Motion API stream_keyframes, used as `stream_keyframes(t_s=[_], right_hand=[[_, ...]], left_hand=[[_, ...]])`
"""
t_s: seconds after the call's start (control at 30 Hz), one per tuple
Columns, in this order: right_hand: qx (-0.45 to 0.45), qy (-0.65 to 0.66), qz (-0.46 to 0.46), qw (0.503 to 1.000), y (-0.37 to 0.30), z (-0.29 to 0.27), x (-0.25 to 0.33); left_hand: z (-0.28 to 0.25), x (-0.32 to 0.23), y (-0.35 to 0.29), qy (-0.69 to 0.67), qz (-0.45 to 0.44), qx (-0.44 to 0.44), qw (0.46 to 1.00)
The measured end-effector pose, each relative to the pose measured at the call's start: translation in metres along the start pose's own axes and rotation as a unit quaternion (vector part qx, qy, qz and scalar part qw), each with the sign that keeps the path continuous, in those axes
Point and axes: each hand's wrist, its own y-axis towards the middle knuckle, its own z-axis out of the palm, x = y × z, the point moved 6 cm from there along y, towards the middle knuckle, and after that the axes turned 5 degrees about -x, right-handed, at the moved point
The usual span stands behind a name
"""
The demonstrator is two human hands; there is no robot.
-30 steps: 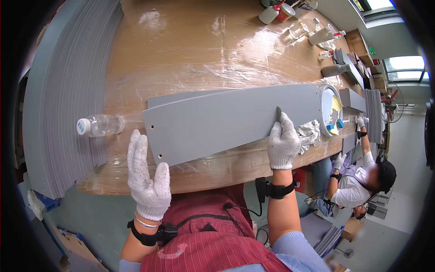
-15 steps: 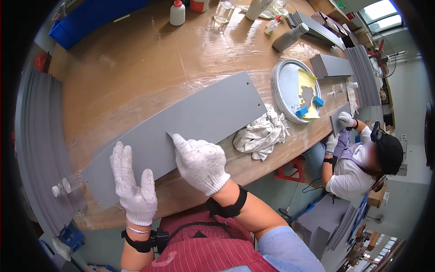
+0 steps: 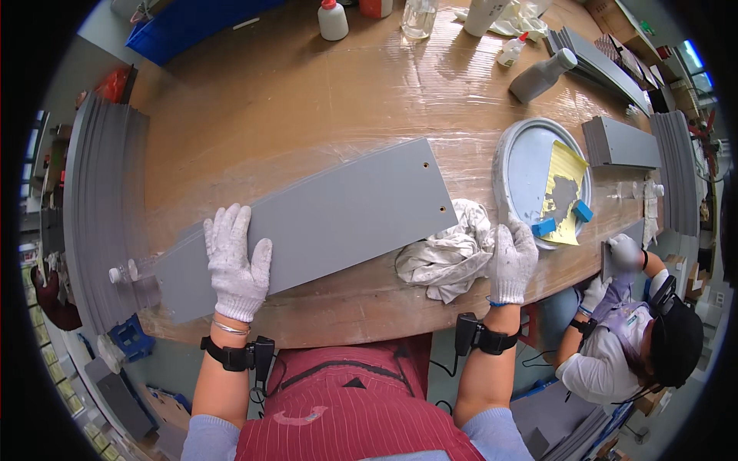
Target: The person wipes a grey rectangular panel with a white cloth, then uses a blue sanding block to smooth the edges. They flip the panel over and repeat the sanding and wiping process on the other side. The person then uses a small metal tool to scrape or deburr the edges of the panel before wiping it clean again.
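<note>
The left hand (image 3: 237, 265), thumb apart, lies on the gray board (image 3: 338, 223) near the table's (image 3: 323, 100) front edge. By the lid (image 3: 527, 170), I can't tell if the right hand's (image 3: 513, 263) fingers pinch anything. A hard push might drop the board.

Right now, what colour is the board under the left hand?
The board is plain grey; the head view shows it best.
</note>
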Motion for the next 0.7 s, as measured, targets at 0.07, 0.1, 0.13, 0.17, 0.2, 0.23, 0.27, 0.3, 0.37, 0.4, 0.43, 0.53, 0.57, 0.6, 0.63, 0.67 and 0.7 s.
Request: stream_keyframes(t_s=[0.07,0.1,0.13,0.17,0.2,0.23,0.27,0.3,0.37,0.4,0.43,0.53,0.57,0.6,0.63,0.67,0.7], right_hand=[[0.063,0.005,0.017,0.998,0.019,0.026,0.001],[0.074,0.042,0.029,0.996,0.028,0.036,0.003],[0.085,0.037,0.035,0.995,0.033,0.042,0.014],[0.101,0.035,0.042,0.993,0.037,0.049,0.024],[0.108,-0.01,0.033,0.993,0.038,0.047,0.034],[0.104,-0.054,-0.016,0.993,0.043,0.044,0.03],[0.089,-0.1,-0.068,0.989,0.041,0.038,0.023],[0.098,-0.154,-0.129,0.975,0.027,0.036,0.02],[0.111,-0.261,-0.198,0.938,0.0,0.036,0.02],[0.123,-0.316,-0.205,0.918,-0.024,0.04,0.023],[0.13,-0.372,-0.213,0.894,-0.043,0.043,0.022],[0.129,-0.468,-0.288,0.826,-0.079,0.05,0.01],[0.123,-0.437,-0.283,0.845,-0.081,0.049,0.0],[0.128,-0.41,-0.281,0.858,-0.078,0.047,-0.011],[0.134,-0.388,-0.281,0.868,-0.071,0.043,-0.026],[0.139,-0.365,-0.281,0.877,-0.069,0.041,-0.037],[0.112,-0.352,-0.248,0.895,-0.07,0.035,-0.045]], left_hand=[[-0.002,-0.001,-0.003,0.009,0.002,-0.009,1.0],[-0.003,-0.001,-0.003,0.01,0.004,-0.018,1.0],[-0.003,-0.004,-0.002,0.017,0.003,-0.012,1.0],[-0.006,-0.002,-0.005,0.036,-0.005,0.004,0.999],[-0.006,0.003,-0.009,0.076,-0.019,0.043,0.996],[-0.008,0.014,-0.02,0.1,-0.049,0.063,0.992],[-0.019,0.037,-0.039,0.132,-0.092,0.06,0.985],[-0.028,0.061,-0.063,0.157,-0.135,0.057,0.977],[-0.046,0.121,-0.111,0.222,-0.229,0.04,0.947],[-0.064,0.158,-0.14,0.209,-0.328,0.03,0.921],[-0.082,0.197,-0.168,0.107,-0.479,0.015,0.871],[-0.113,0.271,-0.233,0.105,-0.603,0.166,0.773],[-0.113,0.285,-0.234,-0.031,-0.611,0.039,0.79],[-0.111,0.293,-0.235,-0.17,-0.6,-0.085,0.777],[-0.106,0.299,-0.226,-0.246,-0.58,-0.151,0.761],[-0.101,0.306,-0.208,-0.32,-0.555,-0.217,0.737],[-0.094,0.312,-0.192,-0.333,-0.564,-0.231,0.719]])
